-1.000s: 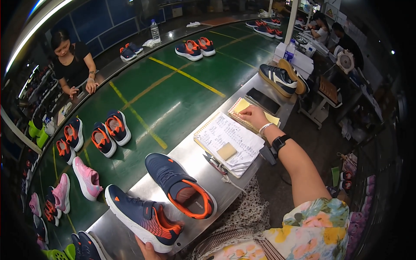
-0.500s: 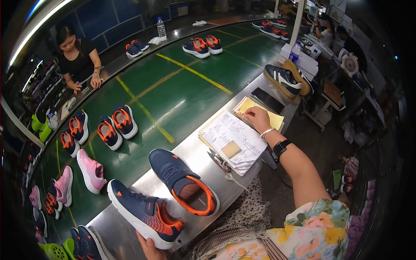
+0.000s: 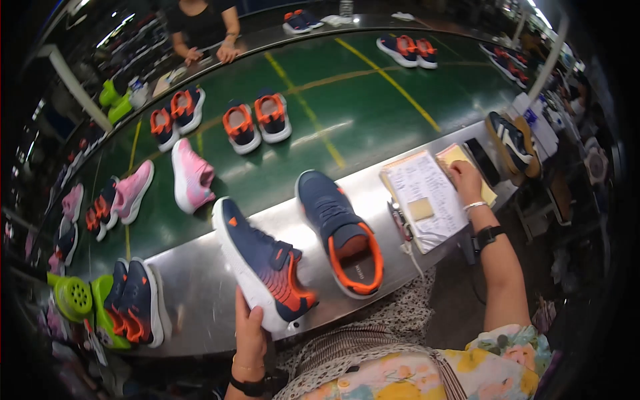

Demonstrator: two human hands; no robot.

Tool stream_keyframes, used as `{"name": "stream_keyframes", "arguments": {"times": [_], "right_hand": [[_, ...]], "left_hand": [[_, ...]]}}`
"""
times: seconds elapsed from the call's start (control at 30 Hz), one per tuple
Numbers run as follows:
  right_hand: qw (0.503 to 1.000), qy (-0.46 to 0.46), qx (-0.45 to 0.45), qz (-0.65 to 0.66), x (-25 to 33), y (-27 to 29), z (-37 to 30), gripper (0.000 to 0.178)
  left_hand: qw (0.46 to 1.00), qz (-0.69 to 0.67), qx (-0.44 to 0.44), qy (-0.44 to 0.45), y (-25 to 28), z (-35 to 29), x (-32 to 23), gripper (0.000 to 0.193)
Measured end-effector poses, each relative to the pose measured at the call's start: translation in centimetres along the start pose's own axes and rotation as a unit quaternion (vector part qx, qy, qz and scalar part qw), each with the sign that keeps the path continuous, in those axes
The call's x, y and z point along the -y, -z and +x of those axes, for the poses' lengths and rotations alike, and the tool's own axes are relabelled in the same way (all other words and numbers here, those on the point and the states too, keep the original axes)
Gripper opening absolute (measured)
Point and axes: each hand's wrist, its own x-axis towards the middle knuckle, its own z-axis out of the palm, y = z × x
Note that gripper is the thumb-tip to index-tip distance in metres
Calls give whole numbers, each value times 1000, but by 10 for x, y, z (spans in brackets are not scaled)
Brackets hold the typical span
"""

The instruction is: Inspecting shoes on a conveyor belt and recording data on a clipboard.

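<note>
My left hand (image 3: 249, 327) grips the white sole of a navy and orange sneaker (image 3: 260, 257), which is tipped onto its side at the metal counter's near edge. Right beside it a matching sneaker (image 3: 333, 223) stands with its opening facing me, touched by neither hand. At the right, my right hand (image 3: 465, 179) rests over a yellow paper pad (image 3: 453, 155), its fingers pinched together. Whatever is between those fingertips is too small to tell. Handwriting covers an open notebook (image 3: 433, 180) next to the pad, with a small tan block (image 3: 421, 209) lying on it.
Beyond the metal counter (image 3: 193, 293) runs a green belt (image 3: 347, 127) carrying navy-orange sneakers (image 3: 257, 123) and pink ones (image 3: 190, 177). Lime-green plastic holders (image 3: 103, 303) and another navy pair (image 3: 137, 300) stand at left. A phone (image 3: 481, 162) and striped shoes (image 3: 512, 143) sit at right. Across the belt is a person (image 3: 200, 30).
The view has swung left and down, so everything appears farther right. More of my left hand and wrist shows. It still holds the sneaker, and my right hand remains at the pad.
</note>
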Motion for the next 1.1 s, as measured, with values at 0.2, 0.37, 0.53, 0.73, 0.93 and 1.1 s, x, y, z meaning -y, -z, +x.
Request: {"name": "stream_keyframes", "arguments": {"times": [0.2, 0.37, 0.53, 0.73, 0.93, 1.1], "right_hand": [[948, -128, 77, 282, 65, 47, 19, 8], [811, 32, 336, 477, 266, 92, -20, 5], [765, 219, 436, 421, 346, 87, -66, 7], [788, 155, 419, 424, 357, 57, -105, 9], [811, 125, 396, 412, 363, 47, -108, 9], [843, 221, 327, 365, 380, 31, -106, 12]], "left_hand": [[997, 23, 74, -19, -5, 15, 1, 77], [996, 49, 64, -33, 13, 9, 4, 81], [993, 23, 101, -56, 16, 11, 6, 82], [992, 29, 95, -74, 23, 5, 10, 90], [991, 48, 98, -82, 22, 3, 7, 91], [990, 64, 92, -82, 24, 4, 9, 90]]}}
